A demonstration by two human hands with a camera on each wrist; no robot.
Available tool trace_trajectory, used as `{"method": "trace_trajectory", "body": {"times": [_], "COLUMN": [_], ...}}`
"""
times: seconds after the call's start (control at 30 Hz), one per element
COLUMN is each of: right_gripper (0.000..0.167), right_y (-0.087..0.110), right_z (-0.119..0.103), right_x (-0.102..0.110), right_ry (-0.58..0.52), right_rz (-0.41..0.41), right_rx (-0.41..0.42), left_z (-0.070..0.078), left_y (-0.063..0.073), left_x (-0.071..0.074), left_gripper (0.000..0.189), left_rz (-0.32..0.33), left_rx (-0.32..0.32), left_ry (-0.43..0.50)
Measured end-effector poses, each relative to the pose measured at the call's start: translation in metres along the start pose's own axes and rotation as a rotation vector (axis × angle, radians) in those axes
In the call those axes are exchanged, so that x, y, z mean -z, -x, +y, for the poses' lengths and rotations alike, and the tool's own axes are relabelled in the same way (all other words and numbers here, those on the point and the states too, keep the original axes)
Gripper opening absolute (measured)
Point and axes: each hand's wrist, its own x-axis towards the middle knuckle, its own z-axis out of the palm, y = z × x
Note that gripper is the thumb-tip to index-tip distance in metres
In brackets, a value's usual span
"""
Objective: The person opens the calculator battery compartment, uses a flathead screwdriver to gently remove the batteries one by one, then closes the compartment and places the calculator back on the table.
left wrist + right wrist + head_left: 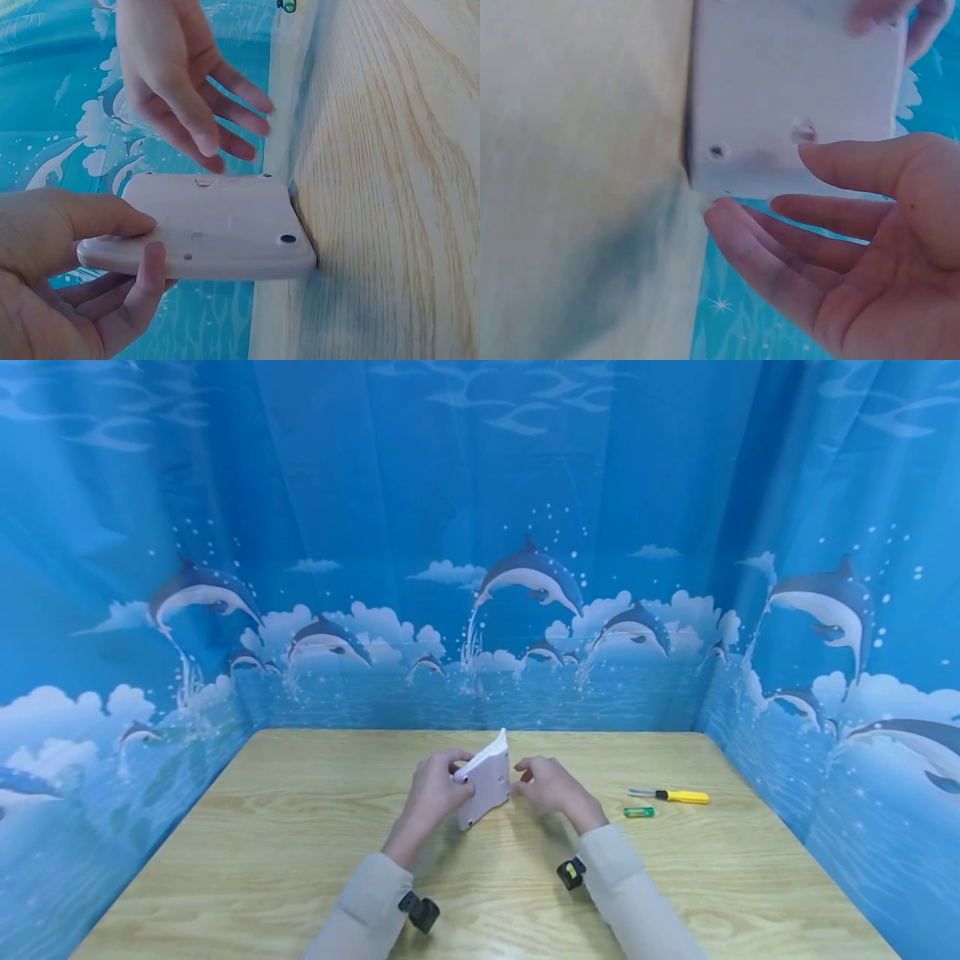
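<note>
My left hand (437, 789) grips a pale pinkish-white plastic device (489, 781), shaped like a desk calculator, by one end. The thumb presses its back while the fingers lie behind it. Its underside shows in the left wrist view, with dark round feet (288, 239), a small hole and a latch notch (202, 181) by the far edge. It stands on edge, tilted, its lower side at the tabletop. My right hand (551, 785) is beside the device's other end, its fingers loosely bent and holding nothing. In the right wrist view the thumb (855, 166) overlaps the device near the notch; contact is unclear.
On the wooden table (300, 827), to the right, lie a screwdriver (678, 796) with a yellow handle and a small green battery (639, 812). A blue dolphin-print curtain (465, 510) encloses the table's back and sides. Small black cameras (420, 912) are strapped to both wrists.
</note>
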Motion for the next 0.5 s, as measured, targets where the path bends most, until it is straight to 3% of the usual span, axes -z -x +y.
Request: {"method": "trace_trajectory", "body": {"times": [0.23, 0.5], "right_gripper": [0.044, 0.057], "right_y": [0.006, 0.007], "right_z": [-0.002, -0.007], "right_x": [0.017, 0.024], "right_ry": [-0.131, -0.216], "right_rz": [0.059, 0.097], "right_rx": [-0.009, -0.013], "left_z": [0.006, 0.007], "left_y": [0.002, 0.005], "left_x": [-0.003, -0.008], "left_gripper": [0.043, 0.035], "left_rz": [0.021, 0.011], "left_rx": [0.009, -0.125], "left_ry": [-0.056, -0.043]}}
